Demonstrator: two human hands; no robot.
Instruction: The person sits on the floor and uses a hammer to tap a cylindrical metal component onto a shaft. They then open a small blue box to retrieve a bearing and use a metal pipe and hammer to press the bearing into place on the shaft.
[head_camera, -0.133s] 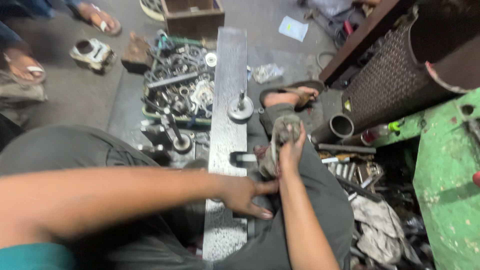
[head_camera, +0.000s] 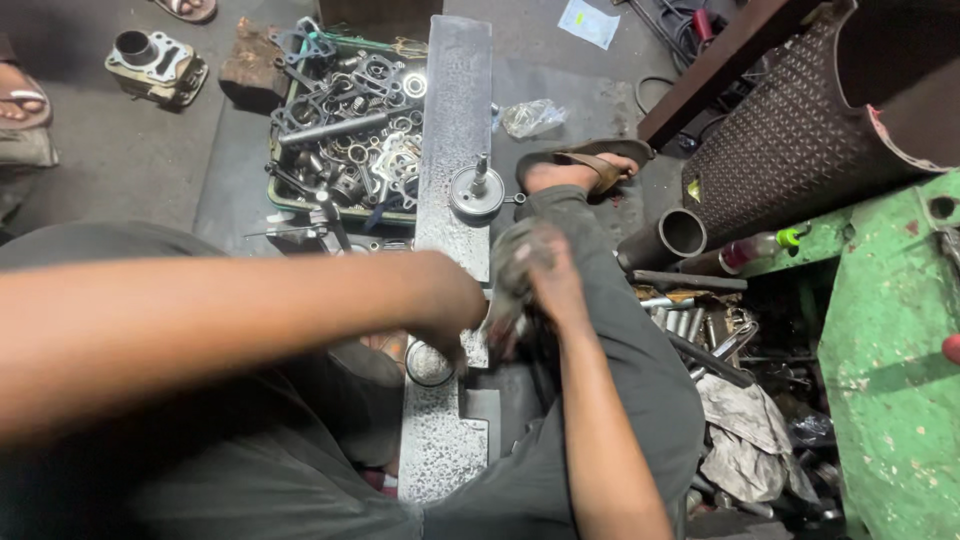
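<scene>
Since the last frame my left hand (head_camera: 448, 305) has come up off the plate surface and curled in toward the right; the right hand (head_camera: 548, 272) has dropped slightly with the rag.

Left to right: the parts tray (head_camera: 345, 130) sits far left of the long steel plate (head_camera: 455, 150), whose long axis runs away from me. My left forearm crosses from the left, hand fisted, knuckles down over a small round metal part (head_camera: 428, 362) on the plate; I can't tell if the fingers actually grip it.

The right hand is just beside it, closed around a grey rag (head_camera: 512, 262), blurred. The part lies directly under the left hand, so left is nearer. A flanged disc with shaft (head_camera: 477, 190) stands upright further up the plate, untouched.
</scene>
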